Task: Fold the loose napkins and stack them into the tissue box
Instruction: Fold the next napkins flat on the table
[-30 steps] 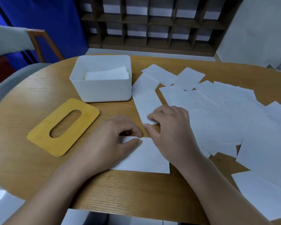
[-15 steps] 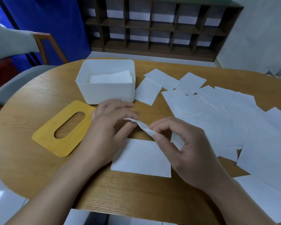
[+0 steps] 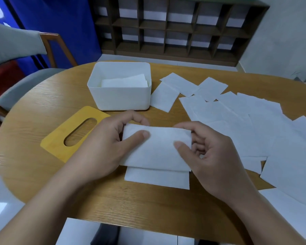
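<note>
- Bare desk (image 3: 42, 103) lies between the held napkin (image 3: 157, 147) and the tissue box (image 3: 120, 96) at 11 o'clock.
- Left hand (image 3: 102, 145) and right hand (image 3: 207, 152) pinch its ends, fingers clamped; half a second ago it was a thin raised strip, now spread flat over the folded napkin (image 3: 157, 177).
- Loose napkins (image 3: 254, 124) crowd 3 o'clock; the yellow lid (image 3: 60, 138) lies at 9.

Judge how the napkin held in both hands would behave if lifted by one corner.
Probably floppy: the napkin is thin and needs the left hand and right hand at opposite ends. Likely very light, and apt to unfold, since its folded layers look loose.
</note>
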The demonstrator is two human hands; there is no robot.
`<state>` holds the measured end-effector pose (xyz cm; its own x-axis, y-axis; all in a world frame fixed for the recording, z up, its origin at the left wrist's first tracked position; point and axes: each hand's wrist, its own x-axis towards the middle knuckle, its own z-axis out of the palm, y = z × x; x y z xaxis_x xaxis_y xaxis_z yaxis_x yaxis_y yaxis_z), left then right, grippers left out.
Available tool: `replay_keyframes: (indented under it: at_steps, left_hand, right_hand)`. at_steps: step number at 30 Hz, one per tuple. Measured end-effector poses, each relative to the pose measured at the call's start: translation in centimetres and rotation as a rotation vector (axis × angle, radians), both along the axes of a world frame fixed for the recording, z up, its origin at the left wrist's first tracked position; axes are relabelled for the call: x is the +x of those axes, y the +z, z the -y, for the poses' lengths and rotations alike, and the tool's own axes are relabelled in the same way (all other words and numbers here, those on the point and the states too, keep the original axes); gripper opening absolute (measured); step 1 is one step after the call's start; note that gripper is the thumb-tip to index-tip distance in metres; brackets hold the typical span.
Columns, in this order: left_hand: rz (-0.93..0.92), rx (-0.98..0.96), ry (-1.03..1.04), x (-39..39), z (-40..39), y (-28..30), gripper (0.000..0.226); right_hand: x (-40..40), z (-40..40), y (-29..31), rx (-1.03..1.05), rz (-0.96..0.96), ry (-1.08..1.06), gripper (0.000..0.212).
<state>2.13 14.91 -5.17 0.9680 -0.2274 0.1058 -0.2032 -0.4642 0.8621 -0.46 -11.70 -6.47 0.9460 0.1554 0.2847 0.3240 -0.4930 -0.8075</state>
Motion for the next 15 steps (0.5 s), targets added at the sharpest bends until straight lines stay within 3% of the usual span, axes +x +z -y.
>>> replay_keyframes:
  at_steps: [6,15]
  left_hand:
    - [-0.083,0.099,-0.050,0.1,-0.3,-1.3,0.011]
    - [0.010,0.386,-0.029,0.1,-0.2,-1.5,0.026]
  right_hand:
    - [-0.4,0.5,0.0,-0.231,-0.133,0.050,0.049]
    - [-0.6,1.0,0.3,-0.600,-0.073,0.011,0.053]
